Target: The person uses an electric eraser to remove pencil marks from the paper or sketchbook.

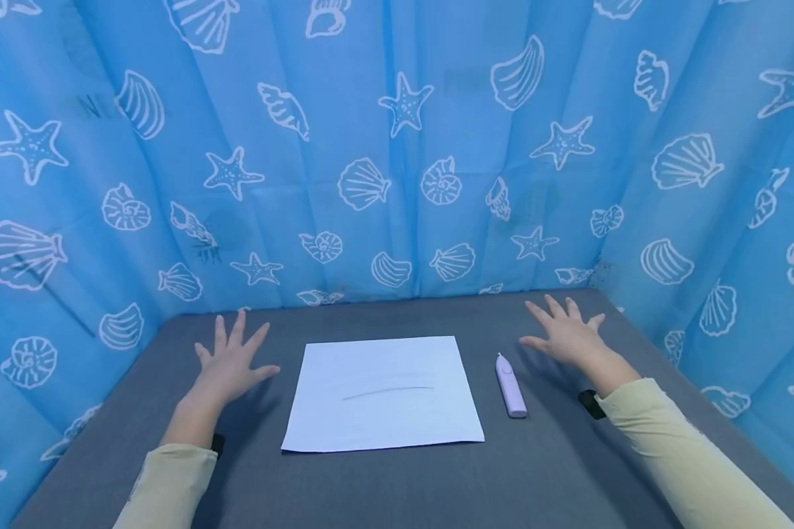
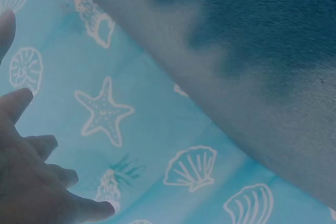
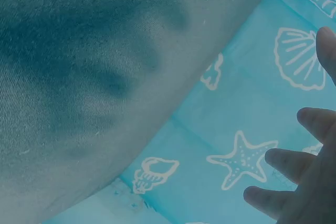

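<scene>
A white sheet of paper (image 1: 377, 419) lies on the grey table, with one thin dark curved line across its middle. To the right of the paper is a slim lilac handheld device (image 1: 511, 388) with a narrow tip at its far end; its exact kind is unclear. My left hand (image 1: 228, 367) hovers left of the paper, fingers spread, holding nothing. On the other side my right hand (image 1: 569, 336) is raised above the table, right of the lilac device, its fingers also spread. Both wrist views show the left hand (image 2: 37, 177) and right hand (image 3: 310, 166) with nothing in them.
The grey tabletop (image 1: 397, 492) carries soft shadows from both arms. A blue curtain (image 1: 397, 213) with white shells and starfish closes off the back and both sides. Each wrist wears a black band (image 1: 592, 404), below a pale yellow sleeve (image 1: 681, 455).
</scene>
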{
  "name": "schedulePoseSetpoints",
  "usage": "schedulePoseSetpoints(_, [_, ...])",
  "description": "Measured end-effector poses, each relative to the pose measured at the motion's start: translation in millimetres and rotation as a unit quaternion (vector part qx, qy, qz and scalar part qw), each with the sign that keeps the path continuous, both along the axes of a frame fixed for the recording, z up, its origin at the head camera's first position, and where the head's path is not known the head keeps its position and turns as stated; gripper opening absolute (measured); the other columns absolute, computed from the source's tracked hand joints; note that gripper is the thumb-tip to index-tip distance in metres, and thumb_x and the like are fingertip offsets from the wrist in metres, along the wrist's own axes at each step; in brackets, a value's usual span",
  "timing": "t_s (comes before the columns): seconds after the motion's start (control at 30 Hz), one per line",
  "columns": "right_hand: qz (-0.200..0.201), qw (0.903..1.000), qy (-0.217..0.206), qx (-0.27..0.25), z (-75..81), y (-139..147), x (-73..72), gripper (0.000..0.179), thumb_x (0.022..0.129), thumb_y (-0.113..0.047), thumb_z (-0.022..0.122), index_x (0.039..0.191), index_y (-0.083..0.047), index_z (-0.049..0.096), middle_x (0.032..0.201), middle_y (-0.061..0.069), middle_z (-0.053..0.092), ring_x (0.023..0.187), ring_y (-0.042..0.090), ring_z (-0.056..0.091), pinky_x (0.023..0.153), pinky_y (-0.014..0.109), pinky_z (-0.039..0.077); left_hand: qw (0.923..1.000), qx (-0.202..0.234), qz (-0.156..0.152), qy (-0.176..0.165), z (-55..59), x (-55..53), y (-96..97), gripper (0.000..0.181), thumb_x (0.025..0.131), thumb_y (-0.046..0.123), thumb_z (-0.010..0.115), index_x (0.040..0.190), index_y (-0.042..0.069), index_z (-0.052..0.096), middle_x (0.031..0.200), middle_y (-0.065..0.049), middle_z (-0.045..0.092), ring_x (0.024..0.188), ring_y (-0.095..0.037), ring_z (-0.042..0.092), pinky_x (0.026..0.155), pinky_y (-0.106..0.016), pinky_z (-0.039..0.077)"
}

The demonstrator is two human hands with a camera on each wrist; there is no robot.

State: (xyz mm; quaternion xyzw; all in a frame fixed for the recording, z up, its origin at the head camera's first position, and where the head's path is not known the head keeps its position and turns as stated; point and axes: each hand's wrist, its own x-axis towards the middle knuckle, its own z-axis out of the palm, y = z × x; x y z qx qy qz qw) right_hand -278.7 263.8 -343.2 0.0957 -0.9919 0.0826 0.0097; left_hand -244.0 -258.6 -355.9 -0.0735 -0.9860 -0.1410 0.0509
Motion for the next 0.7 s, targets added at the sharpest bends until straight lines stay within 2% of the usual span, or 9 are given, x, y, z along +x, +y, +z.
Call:
schedulePoseSetpoints(0.1, [-0.001, 1.0, -0.002, -0.004, -1.1, 2.2, 2.3, 0.076, 0.094, -0.045, 0.058, 0.15, -0.003, 0.029, 0.151, 0.036, 0.017, 0.134, 0.062, 0.006, 0.091, 0.085, 0.001, 0.9999, -0.002, -0.009, -0.014, -2.9, 1.1, -2.5, 0.081, 0.089, 0.036, 0.07, 0.15, 0.003, 0.03, 0.156, -0.032, -0.001, 0.137, -0.056, -0.017, 0.095, -0.08, -0.006])
schedulePoseSetpoints(0.3, [0.0, 0.9999, 0.013, -0.006, -3.9, 4.1, 4.3, 0.076, 0.094, -0.046, 0.058, 0.15, -0.002, 0.03, 0.15, 0.036, 0.018, 0.134, 0.062, 0.009, 0.091, 0.084, 0.004, 0.9985, 0.033, -0.02, -0.04, -8.7, 5.7, -10.3, 0.084, 0.089, 0.039, 0.069, 0.151, 0.002, 0.027, 0.156, -0.032, -0.002, 0.137, -0.055, -0.019, 0.094, -0.08, -0.008])
schedulePoseSetpoints(0.57, [-0.002, 0.9996, 0.02, -0.019, -15.1, 1.5, 12.1, 0.073, 0.095, -0.045, 0.058, 0.147, 0.0, 0.035, 0.145, 0.037, 0.028, 0.129, 0.062, 0.024, 0.089, 0.084, 0.016, 0.9945, 0.066, -0.039, -0.07, -21.3, 14.2, -10.6, 0.086, 0.089, 0.044, 0.068, 0.15, -0.001, 0.027, 0.153, -0.037, 0.003, 0.136, -0.061, -0.008, 0.094, -0.081, 0.001])
schedulePoseSetpoints(0.7, [0.001, 0.9982, 0.015, -0.058, -21.1, -1.0, 16.5, 0.071, 0.095, -0.041, 0.059, 0.145, 0.004, 0.036, 0.141, 0.039, 0.032, 0.126, 0.061, 0.031, 0.09, 0.079, 0.026, 0.9936, 0.065, -0.039, -0.084, -31.1, 21.1, -3.6, 0.086, 0.089, 0.044, 0.068, 0.15, -0.002, 0.028, 0.153, -0.037, 0.004, 0.136, -0.061, -0.007, 0.095, -0.081, 0.003])
